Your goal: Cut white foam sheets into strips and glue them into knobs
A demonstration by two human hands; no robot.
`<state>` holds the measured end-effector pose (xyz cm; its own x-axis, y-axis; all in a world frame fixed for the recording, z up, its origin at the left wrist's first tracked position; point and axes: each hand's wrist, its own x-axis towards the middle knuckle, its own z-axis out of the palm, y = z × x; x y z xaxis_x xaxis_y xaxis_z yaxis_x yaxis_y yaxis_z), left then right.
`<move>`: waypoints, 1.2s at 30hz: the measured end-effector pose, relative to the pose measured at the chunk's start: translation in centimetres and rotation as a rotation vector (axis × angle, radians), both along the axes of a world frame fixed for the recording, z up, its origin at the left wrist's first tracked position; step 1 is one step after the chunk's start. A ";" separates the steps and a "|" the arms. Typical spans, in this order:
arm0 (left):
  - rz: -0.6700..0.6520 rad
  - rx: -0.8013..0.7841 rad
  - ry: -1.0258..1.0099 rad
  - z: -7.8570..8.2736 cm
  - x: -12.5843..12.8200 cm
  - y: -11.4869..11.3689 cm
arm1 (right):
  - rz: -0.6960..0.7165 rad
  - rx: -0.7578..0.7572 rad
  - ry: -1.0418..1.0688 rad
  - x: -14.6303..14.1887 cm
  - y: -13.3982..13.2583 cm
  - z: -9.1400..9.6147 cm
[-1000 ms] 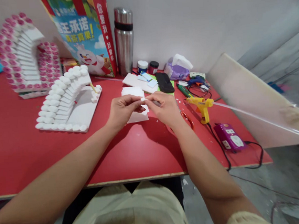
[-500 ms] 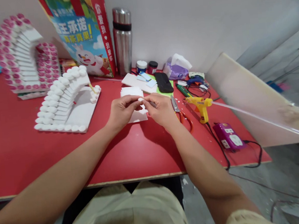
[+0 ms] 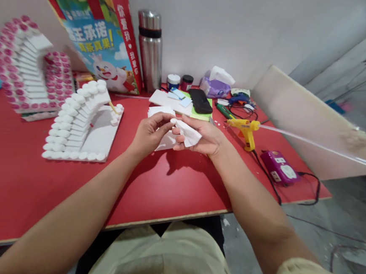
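Observation:
My left hand point(image 3: 149, 133) and my right hand point(image 3: 202, 136) meet over the red table point(image 3: 31, 182). The right hand lies palm up and holds a white foam piece point(image 3: 189, 134) across its fingers. The left hand pinches a small white foam bit point(image 3: 173, 121) at the top edge of that piece. Beneath both hands lies a stack of white foam sheets point(image 3: 160, 111). A white foam stair model point(image 3: 80, 122) edged with round white pieces stands to the left.
A pink-dotted stair model point(image 3: 28, 67) stands at back left. A printed bag point(image 3: 102, 38) and a steel flask point(image 3: 150, 48) stand by the wall. A yellow glue gun point(image 3: 245, 128), purple power strip point(image 3: 280, 167), black case point(image 3: 200, 100) and tissue pack point(image 3: 217, 83) lie to the right.
My right hand has turned palm up, so the white foam piece now shows in it and the scissors are hidden. The left hand stays pinched at its edge.

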<state>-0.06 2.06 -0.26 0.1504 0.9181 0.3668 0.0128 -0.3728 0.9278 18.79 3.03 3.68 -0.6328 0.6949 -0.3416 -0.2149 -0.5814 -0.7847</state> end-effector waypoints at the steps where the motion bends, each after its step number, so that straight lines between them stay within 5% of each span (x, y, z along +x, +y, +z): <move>1: 0.002 0.001 0.012 0.0 0.0 0.0 | 0.010 -0.002 0.026 0.0 -0.1 0.0; 8: 0.006 -0.037 -0.060 -0.4 0.1 0.2 | 0.006 0.147 -0.041 0.0 -0.5 0.3; 14: -0.001 -0.080 -0.094 -0.4 0.2 0.1 | -0.133 0.313 -0.213 -0.3 -0.8 0.2; 21: 0.047 -0.098 -0.113 -0.7 0.6 0.1 | -0.415 0.833 -0.734 -1.1 -1.2 -0.7; 26: 0.107 -0.113 -0.169 -0.1 1.2 -0.6 | -0.516 1.152 -0.886 -1.8 -2.0 -1.1; 36: 0.143 -0.148 -0.204 -0.3 0.9 -0.3 | -0.334 1.289 -0.859 -1.0 -1.9 -1.1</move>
